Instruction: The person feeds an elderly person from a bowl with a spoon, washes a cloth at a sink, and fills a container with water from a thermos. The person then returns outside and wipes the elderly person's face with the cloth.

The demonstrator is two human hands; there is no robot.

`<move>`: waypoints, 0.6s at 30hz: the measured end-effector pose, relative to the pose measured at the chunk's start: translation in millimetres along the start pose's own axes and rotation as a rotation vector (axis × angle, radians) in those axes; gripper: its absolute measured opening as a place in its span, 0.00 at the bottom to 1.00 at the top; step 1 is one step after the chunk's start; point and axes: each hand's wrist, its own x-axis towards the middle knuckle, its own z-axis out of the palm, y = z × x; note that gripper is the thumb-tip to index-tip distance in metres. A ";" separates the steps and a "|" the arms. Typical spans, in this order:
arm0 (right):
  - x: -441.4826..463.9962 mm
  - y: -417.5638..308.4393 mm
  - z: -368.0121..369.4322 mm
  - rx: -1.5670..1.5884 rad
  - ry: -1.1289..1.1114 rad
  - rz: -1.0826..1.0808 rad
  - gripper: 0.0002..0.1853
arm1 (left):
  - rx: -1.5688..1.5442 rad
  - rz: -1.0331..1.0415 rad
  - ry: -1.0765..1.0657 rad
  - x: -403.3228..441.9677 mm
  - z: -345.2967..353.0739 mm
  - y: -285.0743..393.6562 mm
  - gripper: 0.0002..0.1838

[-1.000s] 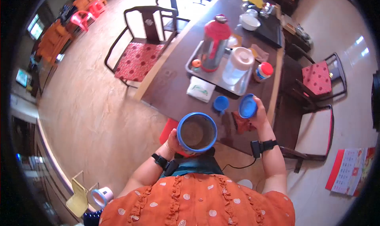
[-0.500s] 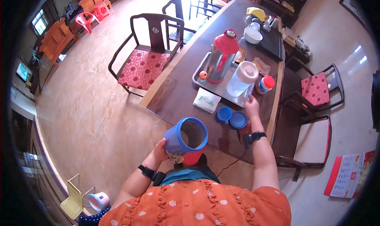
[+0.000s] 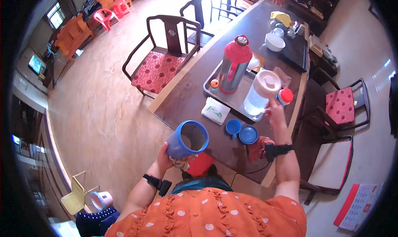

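Head view, left hand (image 3: 165, 159): we're wrapping fingers around one blue container (image 3: 175, 145) near the table (image 3: 182, 104).
Right hand (image 3: 277, 112): we're touching one pitcher (image 3: 257, 96) on one tray (image 3: 236, 100); how closed, we cannot tell.
Blue: one cup (image 3: 233, 126), one lid (image 3: 248, 135) resting.

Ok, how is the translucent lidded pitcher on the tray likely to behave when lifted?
The lidded pitcher looks like rigid plastic, so it should hardly flex. Being taller than wide, it may tip if pushed near the top. With the right hand at one side, it could swing when lifted.
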 end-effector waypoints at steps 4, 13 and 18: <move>-44.9 -69.6 -29.3 -0.159 -0.070 -0.038 0.20 | 0.004 0.009 -0.004 18.9 -0.7 -19.5 0.45; -139.8 -157.5 -31.1 -0.807 -0.454 -0.278 0.23 | -0.047 -0.101 -0.156 35.0 41.6 -40.9 0.46; -204.9 -193.1 16.4 -1.111 -0.546 -0.190 0.26 | -0.073 -0.112 -0.166 36.3 46.9 -50.1 0.46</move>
